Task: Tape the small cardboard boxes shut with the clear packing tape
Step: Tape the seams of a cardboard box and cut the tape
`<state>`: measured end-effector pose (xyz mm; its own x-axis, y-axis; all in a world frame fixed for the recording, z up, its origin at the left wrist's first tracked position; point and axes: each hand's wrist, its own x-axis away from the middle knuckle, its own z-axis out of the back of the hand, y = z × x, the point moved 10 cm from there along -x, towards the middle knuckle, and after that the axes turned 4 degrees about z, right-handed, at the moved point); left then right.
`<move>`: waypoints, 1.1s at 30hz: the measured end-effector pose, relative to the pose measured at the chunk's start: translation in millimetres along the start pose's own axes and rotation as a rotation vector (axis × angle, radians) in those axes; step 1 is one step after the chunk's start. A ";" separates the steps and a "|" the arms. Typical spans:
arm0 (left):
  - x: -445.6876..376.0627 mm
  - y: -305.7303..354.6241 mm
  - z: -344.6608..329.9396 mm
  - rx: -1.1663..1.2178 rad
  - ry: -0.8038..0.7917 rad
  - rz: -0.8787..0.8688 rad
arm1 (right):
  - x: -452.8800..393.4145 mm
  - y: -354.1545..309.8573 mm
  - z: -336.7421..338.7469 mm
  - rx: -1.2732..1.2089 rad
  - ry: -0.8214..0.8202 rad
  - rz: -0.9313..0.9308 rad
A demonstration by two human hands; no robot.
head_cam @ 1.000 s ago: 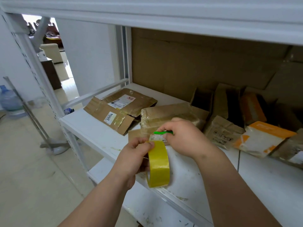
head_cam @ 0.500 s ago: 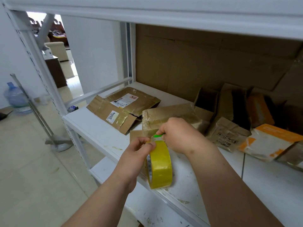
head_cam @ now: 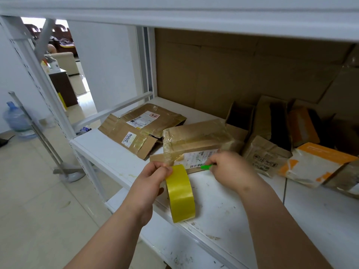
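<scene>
My left hand (head_cam: 150,182) grips a yellowish roll of packing tape (head_cam: 181,193), held upright over the front of the white shelf (head_cam: 116,158). My right hand (head_cam: 231,170) is curled round a small green tool (head_cam: 206,167) whose tip points left toward the top of the roll. Just behind both hands lies a small cardboard box (head_cam: 196,140) wrapped in glossy tape, with a white barcode label (head_cam: 198,158) on its near face. My right hand is a short gap to the right of the roll.
Two flattened cardboard pieces (head_cam: 143,125) with labels lie at the shelf's left rear. Several small boxes and an orange-and-white parcel (head_cam: 314,164) crowd the right rear. An upper shelf beam (head_cam: 174,12) hangs overhead. A mop (head_cam: 64,169) and water jug (head_cam: 16,121) stand on the floor at left.
My right hand moved right, away from the top of the roll, uncovering the box's barcode label. My left hand still holds the roll in about the same place.
</scene>
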<state>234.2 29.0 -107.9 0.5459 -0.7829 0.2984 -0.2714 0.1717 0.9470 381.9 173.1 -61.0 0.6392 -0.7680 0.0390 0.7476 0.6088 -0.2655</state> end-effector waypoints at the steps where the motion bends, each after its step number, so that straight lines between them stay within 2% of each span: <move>1: 0.6 0.0 -3.4 -0.007 -0.014 0.002 | 2.8 13.0 -10.9 -0.037 -0.019 -0.052; 5: 3.2 1.6 -16.2 -0.001 -0.072 0.009 | 16.8 46.0 -46.5 0.011 -0.125 -0.230; 7: 2.5 1.0 -16.1 0.013 -0.067 0.014 | 18.5 42.4 -38.9 0.095 -0.027 -0.224; 8: 2.1 0.6 -15.5 0.018 -0.064 0.015 | 19.6 36.6 -30.8 0.060 0.056 -0.208; 9: 2.3 0.7 -15.3 0.021 -0.063 0.015 | 21.4 30.2 -23.0 -0.073 0.127 -0.201; 11: 3.0 0.4 -16.2 0.026 -0.065 0.014 | 22.6 12.0 -19.7 -0.540 0.161 -0.191; 13: 5.5 0.6 -17.8 0.024 -0.068 0.012 | 20.2 -16.3 -36.4 -0.961 0.006 -0.218; 14: 6.4 1.0 -18.4 0.021 -0.070 0.009 | 18.2 -27.6 -46.3 -1.057 -0.079 -0.248; 16: 8.2 2.0 -17.8 0.009 -0.069 0.007 | 13.0 -38.4 -61.1 -1.155 -0.150 -0.308; 20: 10.0 4.1 -15.2 -0.025 -0.086 -0.002 | 3.5 -42.1 -70.5 -1.337 -0.094 -0.361; 22: 10.2 2.5 -13.1 -0.041 -0.086 0.001 | 3.8 -46.0 -77.4 -1.459 -0.115 -0.404; 26: 11.2 1.1 -6.7 -0.095 -0.090 0.018 | 1.7 -47.2 -79.3 -1.508 -0.086 -0.437; 29: 6.3 7.5 16.0 -0.196 0.051 0.002 | 0.4 -45.0 -72.0 -1.478 -0.023 -0.412; 31: 0.9 19.4 42.8 -0.280 0.236 -0.074 | 0.6 -44.1 -67.5 -1.453 0.005 -0.388; 33: -3.7 38.3 54.2 -0.402 0.338 -0.193 | 0.4 -43.6 -65.4 -1.434 0.021 -0.376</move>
<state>178.8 6.1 -79.1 0.7977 -0.5985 0.0742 0.1459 0.3109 0.9392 337.8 133.2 -112.5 0.4413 -0.8426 0.3087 0.0450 -0.3228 -0.9454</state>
